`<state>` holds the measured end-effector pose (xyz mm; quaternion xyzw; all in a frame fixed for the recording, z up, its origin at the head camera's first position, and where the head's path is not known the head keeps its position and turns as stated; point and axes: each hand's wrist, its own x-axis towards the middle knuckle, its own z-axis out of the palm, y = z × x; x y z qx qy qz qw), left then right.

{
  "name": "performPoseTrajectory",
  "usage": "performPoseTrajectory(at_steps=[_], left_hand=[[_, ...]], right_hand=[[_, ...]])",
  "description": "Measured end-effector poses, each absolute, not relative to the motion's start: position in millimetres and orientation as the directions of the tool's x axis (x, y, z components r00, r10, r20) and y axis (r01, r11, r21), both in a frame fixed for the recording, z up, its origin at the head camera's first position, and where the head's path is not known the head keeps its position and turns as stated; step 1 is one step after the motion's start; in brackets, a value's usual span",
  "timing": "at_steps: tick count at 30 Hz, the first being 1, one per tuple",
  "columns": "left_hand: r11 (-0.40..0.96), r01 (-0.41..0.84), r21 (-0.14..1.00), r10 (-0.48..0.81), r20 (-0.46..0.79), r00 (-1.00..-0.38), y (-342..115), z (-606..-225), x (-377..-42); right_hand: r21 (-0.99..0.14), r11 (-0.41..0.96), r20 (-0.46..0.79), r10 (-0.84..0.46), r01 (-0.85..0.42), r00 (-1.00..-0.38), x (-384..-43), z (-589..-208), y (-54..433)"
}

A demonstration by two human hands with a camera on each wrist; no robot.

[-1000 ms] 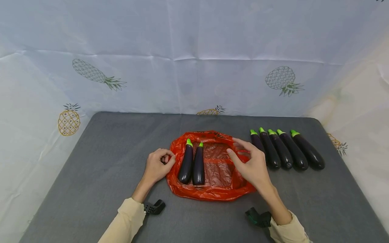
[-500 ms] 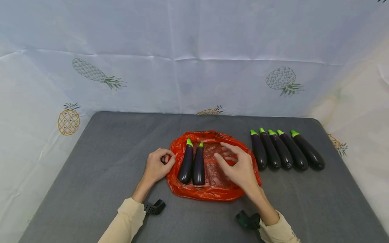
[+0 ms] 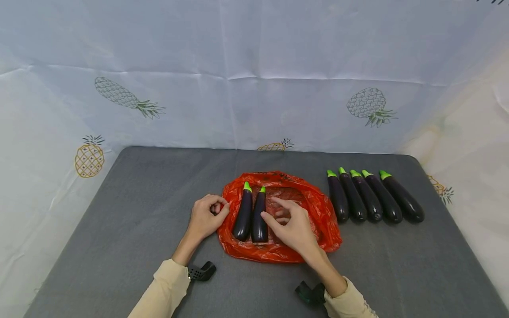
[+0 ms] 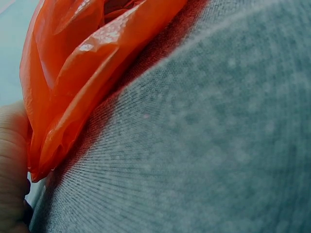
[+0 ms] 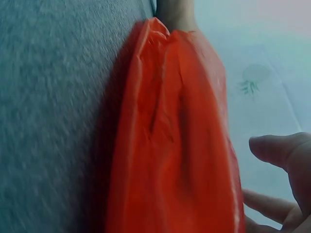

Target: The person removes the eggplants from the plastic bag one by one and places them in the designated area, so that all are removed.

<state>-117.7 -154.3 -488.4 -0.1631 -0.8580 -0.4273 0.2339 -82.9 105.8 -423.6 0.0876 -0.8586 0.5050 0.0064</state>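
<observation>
A red plastic bag (image 3: 274,255) lies on the table with its mouth spread wide. Two dark purple eggplants lie side by side inside it, a left eggplant (image 3: 243,216) and a right eggplant (image 3: 260,218), green stem ends pointing away. My left hand (image 3: 207,216) pinches the bag's left rim; the left wrist view shows the red plastic (image 4: 77,92) gathered at that hand. Over the bag, just right of the right eggplant, hovers my right hand (image 3: 295,227), thumb and index finger spread apart. Its thumb tip overlaps that eggplant's edge in the head view.
Several more eggplants (image 3: 371,203) form a row on the grey table (image 3: 131,212), right of the bag. A pale curtain (image 3: 254,110) printed with pineapples hangs behind the table. A dark wrist device (image 3: 203,270) is worn on each forearm.
My right hand has moved left from the bag's right rim to beside the right eggplant inside the bag. My left hand has stayed at the left rim.
</observation>
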Motion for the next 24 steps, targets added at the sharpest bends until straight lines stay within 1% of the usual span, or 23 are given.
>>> performPoseTrajectory(at_steps=[8, 13, 19, 24], left_hand=[[0.581, 0.478, 0.659, 0.081, 0.537, -0.840, -154, -488, -117], [0.587, 0.472, 0.658, 0.080, 0.533, -0.843, -154, -487, -117], [0.587, 0.478, 0.653, 0.081, 0.540, -0.838, -154, -487, -116], [0.587, 0.477, 0.654, 0.081, 0.539, -0.839, -154, -486, -116]], right_hand=[[-0.861, 0.494, 0.041, -0.161, -0.116, -0.986, -79, -430, 94], [-0.838, 0.532, 0.032, -0.175, -0.121, -0.984, -79, -432, 90], [-0.856, 0.505, 0.003, -0.204, -0.108, -0.979, -79, -434, 86], [-0.843, 0.529, 0.001, -0.187, -0.101, -0.982, -78, -435, 84]])
